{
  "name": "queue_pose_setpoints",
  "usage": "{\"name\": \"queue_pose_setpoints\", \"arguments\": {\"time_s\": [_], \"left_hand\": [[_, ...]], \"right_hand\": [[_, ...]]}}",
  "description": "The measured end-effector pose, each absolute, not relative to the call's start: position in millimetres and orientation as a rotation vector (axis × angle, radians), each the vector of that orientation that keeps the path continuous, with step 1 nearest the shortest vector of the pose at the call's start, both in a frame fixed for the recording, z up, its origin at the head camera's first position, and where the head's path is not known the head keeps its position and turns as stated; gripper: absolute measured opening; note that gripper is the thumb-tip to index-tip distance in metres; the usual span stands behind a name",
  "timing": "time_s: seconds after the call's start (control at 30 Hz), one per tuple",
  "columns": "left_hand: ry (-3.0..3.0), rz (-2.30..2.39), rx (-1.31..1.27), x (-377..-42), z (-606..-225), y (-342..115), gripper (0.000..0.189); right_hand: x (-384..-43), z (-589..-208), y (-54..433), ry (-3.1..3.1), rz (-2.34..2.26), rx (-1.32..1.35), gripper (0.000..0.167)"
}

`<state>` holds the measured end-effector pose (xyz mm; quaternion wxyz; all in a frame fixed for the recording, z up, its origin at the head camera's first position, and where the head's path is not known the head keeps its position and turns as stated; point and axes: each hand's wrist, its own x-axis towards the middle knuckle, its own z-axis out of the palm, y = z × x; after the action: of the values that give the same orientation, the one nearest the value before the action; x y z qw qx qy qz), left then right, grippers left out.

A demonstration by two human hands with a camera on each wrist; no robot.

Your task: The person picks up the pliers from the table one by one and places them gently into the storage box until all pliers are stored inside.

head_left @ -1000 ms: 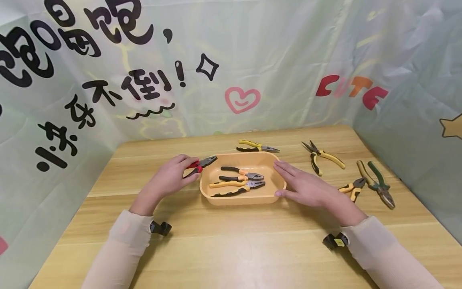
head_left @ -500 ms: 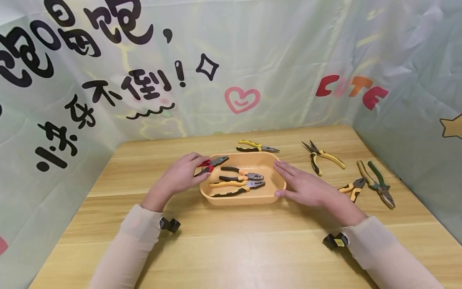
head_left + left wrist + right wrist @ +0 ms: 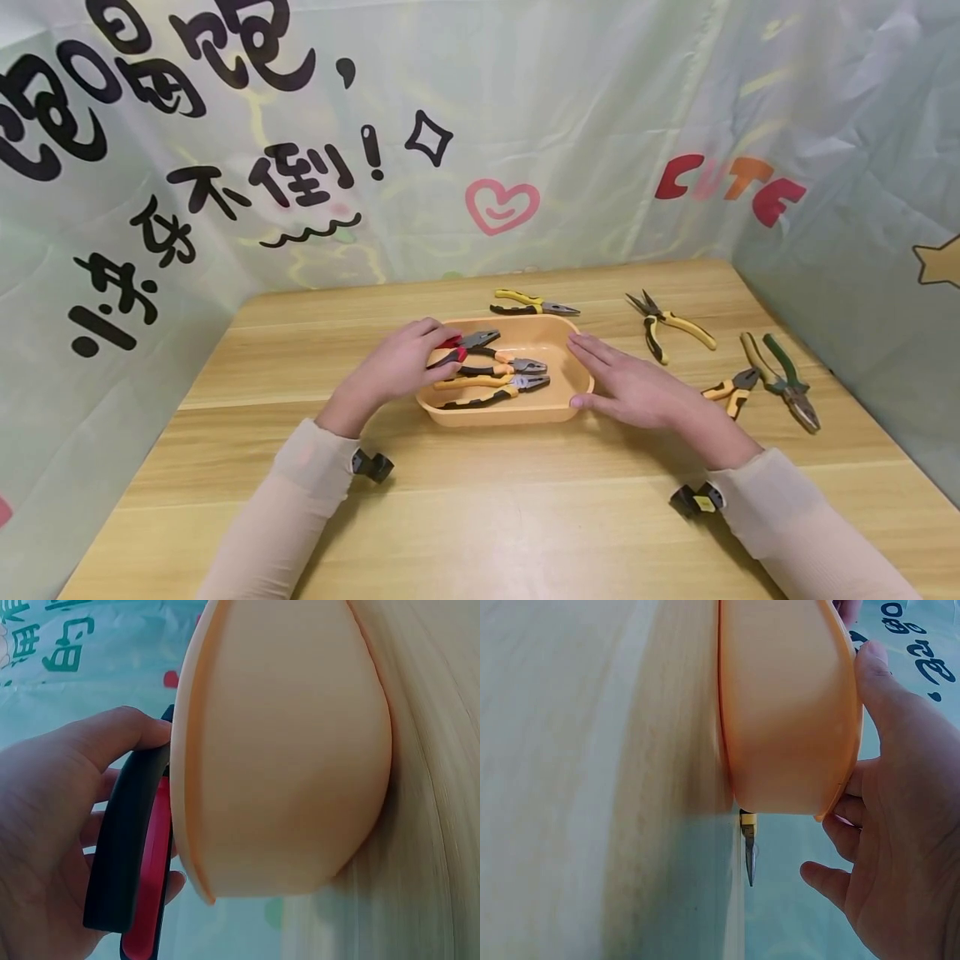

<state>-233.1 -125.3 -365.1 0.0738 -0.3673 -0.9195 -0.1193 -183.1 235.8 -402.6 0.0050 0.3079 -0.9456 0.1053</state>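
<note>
My left hand (image 3: 401, 357) grips pliers with red-and-black handles (image 3: 480, 339), held over the left end of an orange plastic tray (image 3: 517, 416). In the left wrist view, the pliers' black-and-red handles (image 3: 124, 840) stick out beside the tray's outer wall, between thumb and fingers. Inside the tray lie pliers with orange-and-black handles (image 3: 525, 366) and, nearer the front, pliers with yellow-and-black handles (image 3: 528, 382). My right hand (image 3: 641, 385) rests against the tray's right end, thumb and relaxed fingers touching the rim, as the right wrist view also shows.
Behind the tray lie yellow-and-black needle-nose pliers (image 3: 558, 309). To the right are open long-nose pliers (image 3: 654, 315), orange-and-black pliers (image 3: 746, 380) partly behind my right arm, and green-handled pliers (image 3: 801, 404). Printed cloth (image 3: 592, 225) stands around the wooden table (image 3: 495, 517).
My left hand has moved right, carrying the red-and-black pliers from the tray's left rim to above its inside. The right hand and the tray have stayed in place.
</note>
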Motion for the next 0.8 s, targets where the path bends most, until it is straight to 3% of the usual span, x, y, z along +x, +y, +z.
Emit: {"name": "queue_pose_setpoints", "arguments": {"time_s": [0.8], "left_hand": [[-2.693,-0.320,-1.315,-230.3,-368.7,-80.8,0.049]], "right_hand": [[-183.6,-404.7,236.6,-2.953,0.332,0.956,0.090]]}}
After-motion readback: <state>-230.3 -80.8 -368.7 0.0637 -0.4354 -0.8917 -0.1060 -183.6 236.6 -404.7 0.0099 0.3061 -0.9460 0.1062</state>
